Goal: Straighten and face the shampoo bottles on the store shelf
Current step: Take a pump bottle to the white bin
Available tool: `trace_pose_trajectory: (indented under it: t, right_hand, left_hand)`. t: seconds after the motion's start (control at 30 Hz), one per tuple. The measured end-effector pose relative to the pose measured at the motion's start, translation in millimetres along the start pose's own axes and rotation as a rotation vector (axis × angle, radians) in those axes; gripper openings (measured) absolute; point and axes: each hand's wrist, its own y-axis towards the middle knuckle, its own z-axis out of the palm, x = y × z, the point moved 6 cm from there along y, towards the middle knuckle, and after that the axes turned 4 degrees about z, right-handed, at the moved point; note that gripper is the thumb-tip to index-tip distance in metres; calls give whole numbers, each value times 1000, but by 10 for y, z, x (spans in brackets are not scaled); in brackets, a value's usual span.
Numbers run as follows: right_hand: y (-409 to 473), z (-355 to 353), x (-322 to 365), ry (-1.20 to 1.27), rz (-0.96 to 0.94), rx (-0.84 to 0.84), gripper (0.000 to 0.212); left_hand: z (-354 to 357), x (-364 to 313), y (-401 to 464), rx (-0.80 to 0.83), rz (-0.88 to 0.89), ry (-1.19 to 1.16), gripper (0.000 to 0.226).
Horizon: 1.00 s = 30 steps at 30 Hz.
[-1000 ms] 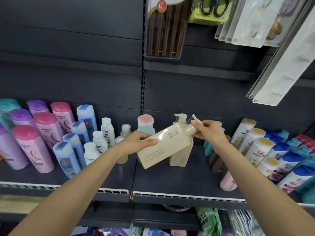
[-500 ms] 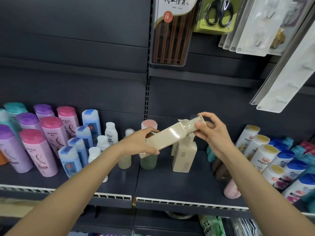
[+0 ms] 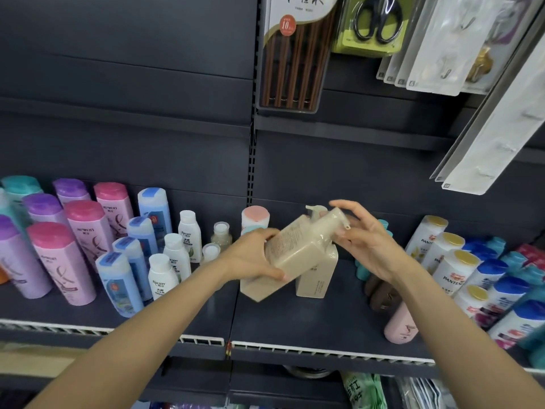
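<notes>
Two beige pump bottles (image 3: 298, 249) are counted, one tilted and held above the shelf (image 3: 324, 346), one standing upright behind it (image 3: 317, 276); two hands are seen, the left hand (image 3: 250, 258) and the right hand (image 3: 368, 243); four pink-capped bottles (image 3: 85, 231) are counted at the left; three purple-capped bottles (image 3: 44, 208) stand beside them, possibly more being cut off at the edge; four blue-capped bottles (image 3: 118, 276) are counted; three small white bottles (image 3: 188, 234) are seen; at least five gold-capped white bottles (image 3: 451, 261) are counted at the right; one pack of chopsticks (image 3: 292, 54) and one pair of scissors (image 3: 377, 20) are hung above.
</notes>
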Motion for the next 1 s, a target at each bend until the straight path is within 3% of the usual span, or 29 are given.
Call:
trace_pose_trajectory:
  t: [0.07,0.13,0.23,0.33,0.53,0.83,0.9,1.0]
  right_hand:
    - [-1,-4,46,73,62,46,76]
    - [-15,6,77,79,117,65,78]
    - [-15,-24,94,-149,69,-96,47]
    - [-3,-39,80,-166,-12,-221,32]
    - [-30,112,-97,-100,46,-122,22]
    - [110,1102,-385,-10,129,46,21]
    - [177,1452,-445,77,168,111,29]
    - [269,2096,-541,8,143,271,44]
  left_hand:
    - [-132,-80,-18,-175,6,178,81]
    - [-228,-130,-31,-268,-1,321,90]
    - [-296,-168,-73,-333,2,450,96]
    - [-307,-247,-179,-377,6,527,94]
    - [-335,-280,-574,-391,-74,627,89]
    - [-651,235,-1508,-381,-324,482,92]
    - [-781,456,-1791,-411,-365,396,97]
    - [-1003,797,-2253,-448,-398,273,98]
